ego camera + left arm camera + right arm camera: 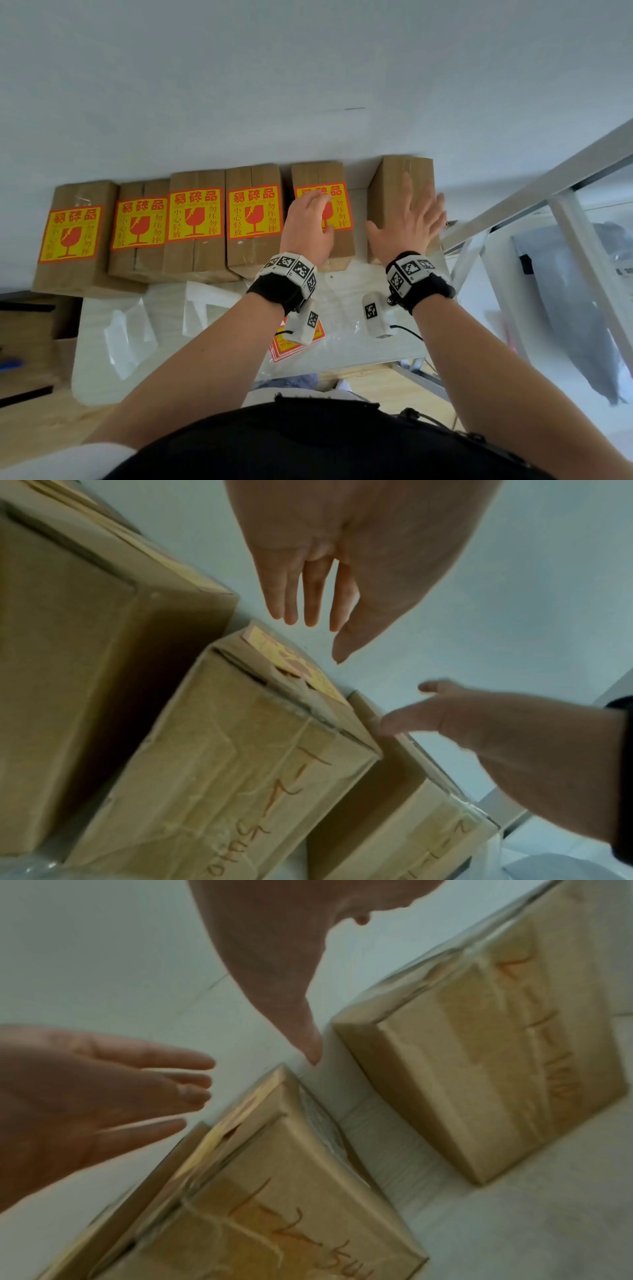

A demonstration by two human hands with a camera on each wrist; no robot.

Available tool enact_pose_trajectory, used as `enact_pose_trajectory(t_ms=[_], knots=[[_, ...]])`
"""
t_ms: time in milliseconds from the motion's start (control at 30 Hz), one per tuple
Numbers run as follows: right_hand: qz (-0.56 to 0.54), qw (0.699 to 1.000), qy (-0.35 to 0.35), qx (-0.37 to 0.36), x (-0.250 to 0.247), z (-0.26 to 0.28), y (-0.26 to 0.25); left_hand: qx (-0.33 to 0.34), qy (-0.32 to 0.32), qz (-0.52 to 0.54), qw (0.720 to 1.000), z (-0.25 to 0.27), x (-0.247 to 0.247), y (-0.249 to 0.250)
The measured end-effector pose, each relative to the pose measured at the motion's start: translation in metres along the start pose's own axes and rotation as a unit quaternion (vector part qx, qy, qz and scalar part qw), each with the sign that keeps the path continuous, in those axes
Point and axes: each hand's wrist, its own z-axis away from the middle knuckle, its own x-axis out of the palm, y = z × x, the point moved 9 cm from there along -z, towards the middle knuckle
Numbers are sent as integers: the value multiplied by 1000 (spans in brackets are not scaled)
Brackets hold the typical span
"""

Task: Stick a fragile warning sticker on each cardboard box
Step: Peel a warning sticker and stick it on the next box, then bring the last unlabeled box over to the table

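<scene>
With six cardboard boxes (255,219) lined along the wall, left hand (308,228) flat over fifth box's fragile sticker (337,205), right hand (409,219) spread, fingers straight, above unlabelled sixth box (390,185)

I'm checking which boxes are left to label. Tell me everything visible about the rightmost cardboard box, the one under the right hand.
The rightmost cardboard box is plain brown cardboard, sealed with clear tape along its top seam, and shows no fragile sticker on its top. It stands last in the row against the white wall, a small gap from its stickered neighbour. Handwriting marks its near end. The right hand is over it with fingers spread; contact is unclear.
</scene>
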Motion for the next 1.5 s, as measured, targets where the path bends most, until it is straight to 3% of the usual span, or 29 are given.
enact_pose_trajectory(t_ms=[133, 433, 600, 733, 800, 1000, 1167, 1367, 1500], knots=[[15, 989, -94, 110, 13, 6, 43, 6, 2, 32, 999, 9, 1, 12], [-54, 991, -52, 110, -16, 52, 83, 25, -40, 108, 993, 54, 22, 50], [-34, 996, -24, 73, -31, 93, 100, -57, -105, 185, 975, 94, 60, 52], [-28, 999, -18, 19, -30, 131, 106, -154, -215, 266, 927, 138, 99, 56], [-51, 998, -38, -11, -23, 146, 108, -183, -234, 277, 914, 157, 110, 57], [-166, 983, -44, -62, -23, 168, 116, -202, -230, 269, 913, 189, 123, 44], [-194, 977, -49, -76, -27, 179, 119, -209, -217, 272, 914, 201, 115, 51], [-200, 978, -60, -22, -34, 174, 141, -177, -198, 263, 928, 202, 108, 66], [-195, 977, -72, 41, -31, 168, 163, -165, -228, 238, 929, 199, 114, 73]])
